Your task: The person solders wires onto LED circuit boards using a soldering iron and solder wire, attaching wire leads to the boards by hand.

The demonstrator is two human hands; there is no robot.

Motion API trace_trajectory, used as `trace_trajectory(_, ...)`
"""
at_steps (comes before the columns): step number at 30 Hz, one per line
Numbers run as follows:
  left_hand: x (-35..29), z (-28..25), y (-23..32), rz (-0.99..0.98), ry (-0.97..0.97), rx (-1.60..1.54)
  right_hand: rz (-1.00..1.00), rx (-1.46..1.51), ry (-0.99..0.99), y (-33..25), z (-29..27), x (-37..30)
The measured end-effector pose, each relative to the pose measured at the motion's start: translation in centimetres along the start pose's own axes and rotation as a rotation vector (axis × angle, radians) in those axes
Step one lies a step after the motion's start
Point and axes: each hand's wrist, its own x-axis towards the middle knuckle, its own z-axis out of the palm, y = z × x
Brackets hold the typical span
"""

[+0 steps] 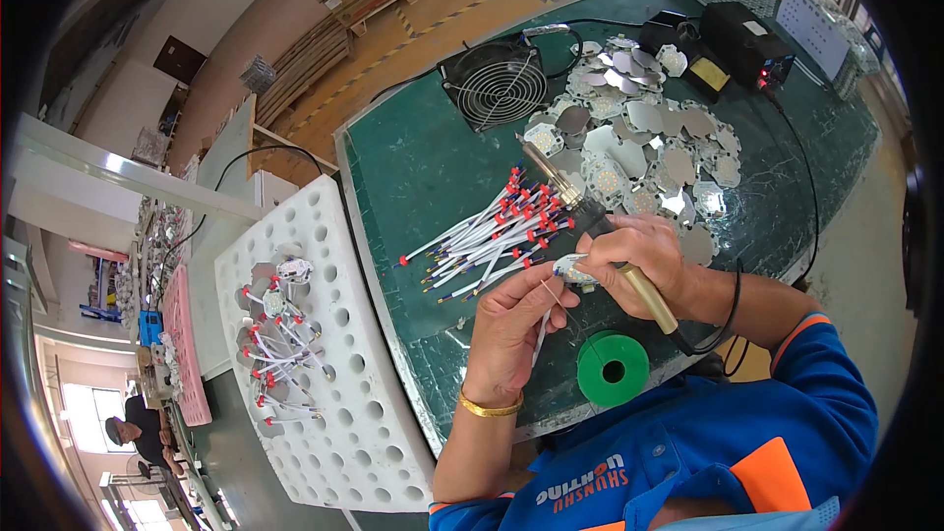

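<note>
My right hand (pixel 639 261) is wrapped round a soldering iron (pixel 647 297); its metal barrel points up and left, away from me. The same hand's thumb and fingers pinch a small round LED board (pixel 570 267). Close beside it, my left hand (pixel 506 324) is closed, pinching a thin strand of solder wire (pixel 557 301) and a white cable (pixel 540 338) that hangs below the fingers. The fingers partly hide where wire and board meet. Just below the hands, a green solder spool (pixel 602 385) lies on the green table (pixel 393 177).
White cables (pixel 482 236) with red connectors lie left of the iron. Beyond them are a pile of LED boards (pixel 629 152), a metal fan (pixel 501 88) and a black soldering station (pixel 742 44). A white foam tray (pixel 364 442) at left bears wired boards (pixel 275 305). Another person (pixel 147 433) is far left.
</note>
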Motion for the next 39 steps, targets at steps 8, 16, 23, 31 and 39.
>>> trace_trajectory(8,-0.3,1.2,-0.3,0.115,0.140,0.337,0.033,0.055,0.012,0.3,-0.1,-0.2)
trace_trajectory(16,-1.2,1.3,0.1,0.235,0.177,0.312,0.057,0.093,-0.002,0.2,-0.4,-0.2)
trace_trajectory(23,-2.6,2.0,2.8,0.330,0.247,0.477,-0.159,0.149,-0.103,-0.5,-4.6,0.8)
trace_trajectory(31,-3.0,2.9,2.9,0.369,0.287,0.602,-0.177,0.352,-0.026,-1.3,-5.1,0.2)
trace_trajectory(39,-3.3,3.6,3.1,0.416,0.303,0.710,-0.151,0.488,-0.004,-1.1,-5.0,0.3)
